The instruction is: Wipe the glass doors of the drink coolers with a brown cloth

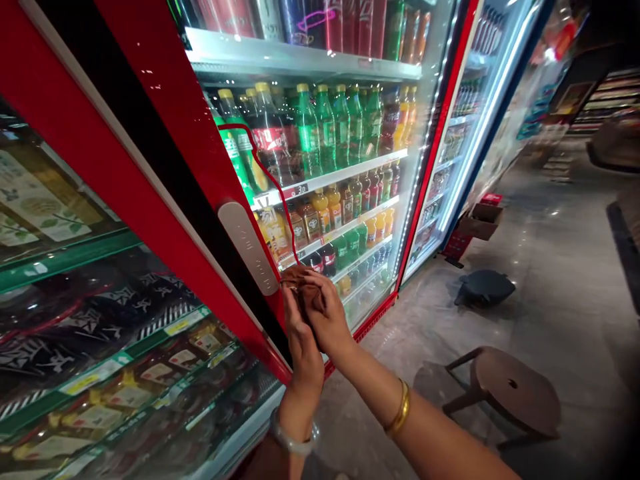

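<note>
My two hands meet in front of the glass door of a red-framed drinks fridge. A crumpled brown cloth point(296, 273) is bunched between them. My right hand point(327, 313), with a gold bangle at the wrist, has its fingers curled round the cloth. My left hand point(303, 347), wearing a pale bracelet, presses against the cloth from the left, its fingers fairly straight. Just left of the hands is the oblong grey door handle point(249, 248). Whether the cloth touches the glass I cannot tell.
Behind the glass, shelves point(330, 175) hold bottles and cans. Another cooler point(105, 373) with packaged drinks stands at left. On the floor at right are a brown stool point(520, 390), a dark stool-like object point(485, 288) and an open cardboard box point(483, 221).
</note>
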A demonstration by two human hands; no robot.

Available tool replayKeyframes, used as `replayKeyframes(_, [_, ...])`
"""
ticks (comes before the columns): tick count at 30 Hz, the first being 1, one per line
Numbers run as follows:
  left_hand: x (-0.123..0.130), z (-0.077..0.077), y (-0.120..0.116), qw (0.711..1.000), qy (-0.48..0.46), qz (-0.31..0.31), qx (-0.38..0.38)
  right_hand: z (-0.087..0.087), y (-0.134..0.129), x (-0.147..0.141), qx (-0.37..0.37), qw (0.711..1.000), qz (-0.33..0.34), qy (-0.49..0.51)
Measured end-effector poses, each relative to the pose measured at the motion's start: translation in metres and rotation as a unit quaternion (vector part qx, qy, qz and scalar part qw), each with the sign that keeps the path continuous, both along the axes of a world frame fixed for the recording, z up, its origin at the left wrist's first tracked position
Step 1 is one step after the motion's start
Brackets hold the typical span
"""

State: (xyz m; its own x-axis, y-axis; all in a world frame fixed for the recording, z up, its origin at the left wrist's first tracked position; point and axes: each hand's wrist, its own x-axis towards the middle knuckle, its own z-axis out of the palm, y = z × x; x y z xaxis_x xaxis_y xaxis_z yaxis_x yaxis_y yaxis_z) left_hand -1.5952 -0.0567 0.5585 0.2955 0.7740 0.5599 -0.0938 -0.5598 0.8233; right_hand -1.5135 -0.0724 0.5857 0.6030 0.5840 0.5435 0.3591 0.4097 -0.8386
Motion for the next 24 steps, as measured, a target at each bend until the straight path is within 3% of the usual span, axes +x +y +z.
replayKeyframes(2, [0.000, -0.006, -0.013, 0.997, 0.040, -0.011, 0.061, -0.002, -0.007, 0.006, -0.015, 0.998, 0.027, 0.063])
replayKeyframes(4, [0.003, -0.009, -0.020, 0.996, 0.055, -0.018, 0.069, -0.003, -0.015, 0.012, -0.036, 0.993, 0.076, 0.089])
replayKeyframes(7, [0.016, -0.004, -0.021, 0.999, 0.004, -0.007, -0.050, -0.002, -0.030, 0.021, -0.054, 0.981, 0.167, 0.078])
replayKeyframes(10, [0.036, 0.007, -0.016, 0.980, -0.100, 0.015, -0.170, 0.001, -0.045, 0.030, -0.070, 0.970, 0.227, 0.050])
replayKeyframes(13, [0.056, 0.021, -0.007, 0.963, -0.177, 0.060, -0.194, 0.005, -0.058, 0.040, -0.082, 0.964, 0.250, 0.030])
replayKeyframes(15, [0.069, 0.034, 0.002, 0.964, -0.188, 0.121, -0.146, 0.006, -0.063, 0.047, -0.077, 0.964, 0.253, 0.026])
replayKeyframes(19, [0.092, 0.067, 0.034, 0.943, -0.120, 0.297, 0.091, 0.000, -0.066, 0.059, -0.051, 0.964, 0.259, 0.038])
replayKeyframes(21, [0.101, 0.083, 0.056, 0.924, -0.055, 0.334, 0.177, -0.005, -0.064, 0.070, -0.046, 0.961, 0.270, 0.044])
replayKeyframes(24, [0.108, 0.103, 0.091, 0.912, 0.047, 0.339, 0.227, -0.010, -0.054, 0.101, -0.033, 0.966, 0.256, 0.012])
